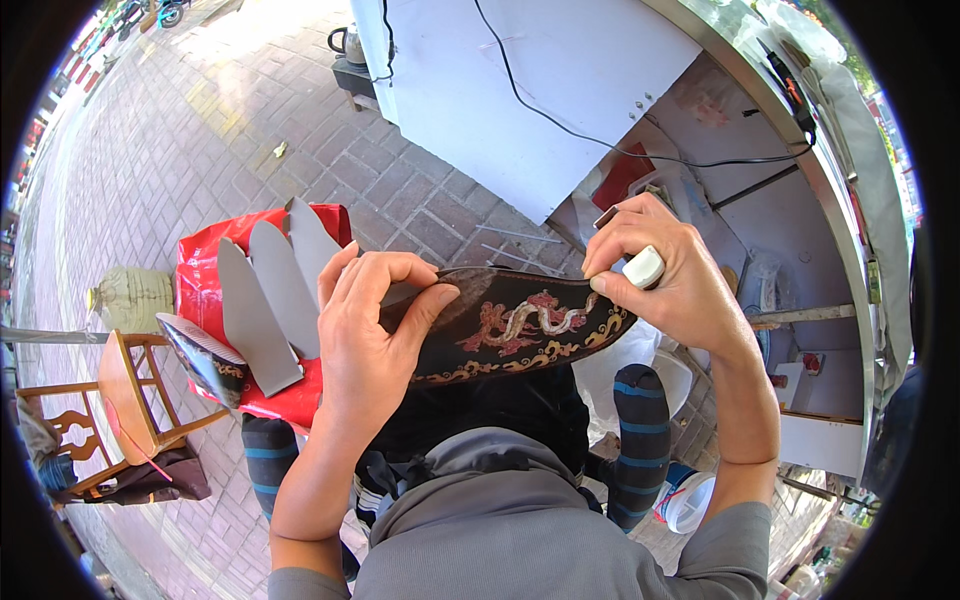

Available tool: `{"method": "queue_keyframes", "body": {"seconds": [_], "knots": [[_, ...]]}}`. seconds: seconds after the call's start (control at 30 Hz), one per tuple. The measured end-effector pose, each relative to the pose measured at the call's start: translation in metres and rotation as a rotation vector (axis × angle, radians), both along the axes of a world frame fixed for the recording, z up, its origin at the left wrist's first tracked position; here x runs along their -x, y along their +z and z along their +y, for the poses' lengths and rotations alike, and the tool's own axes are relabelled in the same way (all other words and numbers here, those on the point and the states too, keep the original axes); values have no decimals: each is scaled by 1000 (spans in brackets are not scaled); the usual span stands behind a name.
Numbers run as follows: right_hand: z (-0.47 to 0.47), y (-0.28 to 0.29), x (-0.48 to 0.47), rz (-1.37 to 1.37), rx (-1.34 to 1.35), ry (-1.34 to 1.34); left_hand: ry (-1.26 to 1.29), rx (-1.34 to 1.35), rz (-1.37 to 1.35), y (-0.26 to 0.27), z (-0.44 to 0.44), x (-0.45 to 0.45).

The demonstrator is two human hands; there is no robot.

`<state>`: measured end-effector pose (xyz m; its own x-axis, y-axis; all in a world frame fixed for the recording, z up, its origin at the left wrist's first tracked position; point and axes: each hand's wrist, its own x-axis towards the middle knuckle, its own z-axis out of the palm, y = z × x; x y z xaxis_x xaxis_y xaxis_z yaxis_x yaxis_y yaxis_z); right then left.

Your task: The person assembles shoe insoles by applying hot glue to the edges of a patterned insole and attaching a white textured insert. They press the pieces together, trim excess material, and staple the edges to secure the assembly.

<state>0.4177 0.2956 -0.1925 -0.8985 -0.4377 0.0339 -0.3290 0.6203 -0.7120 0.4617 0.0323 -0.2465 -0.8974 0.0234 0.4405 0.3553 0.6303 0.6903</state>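
A long dark panel, decorated with a red-and-white dragon and a yellow scroll border, is held up over the lap. It looks like leather, and one long edge curves. My left hand pinches its upper edge between thumb and fingers, beside a worn brownish patch. At the panel's right end, my right hand grips the edge between thumb and forefinger. That same hand also has a white-ended object tucked in it; the rest of this object is mostly hidden. Several flat grey tapered pieces lie to the left, close to my left hand.
The grey pieces rest on a red bag, with a patterned piece at its side. Beyond are a wooden chair and a plastic jug. A white panel with a black cable stands ahead; a white bucket sits right.
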Motion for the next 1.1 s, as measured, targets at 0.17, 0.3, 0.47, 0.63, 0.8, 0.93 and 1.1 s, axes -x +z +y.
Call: {"method": "queue_keyframes", "body": {"seconds": [0.17, 0.3, 0.47, 0.63, 0.8, 0.93, 1.1], "knots": [[0, -1, 0, -5, 9, 1, 2, 0, 6, -1, -1, -1], [0, -1, 0, -10, 11, 0, 2, -1, 17, -1, -1, -2], [0, -1, -1, -5, 9, 3, 8, 2, 36, -1, -1, -2], [0, -1, 0, -30, 26, 10, 11, 7, 46, -2, 0, -3], [0, -1, 0, -31, 41, 16, 14, -17, 27, -2, 0, -4], [-1, 1, -3, -43, 48, 11, -15, -9, -8, 2, 2, -6], [-2, 3, -8, -21, 36, -9, -97, 58, 111, 6, 7, 2]]}}
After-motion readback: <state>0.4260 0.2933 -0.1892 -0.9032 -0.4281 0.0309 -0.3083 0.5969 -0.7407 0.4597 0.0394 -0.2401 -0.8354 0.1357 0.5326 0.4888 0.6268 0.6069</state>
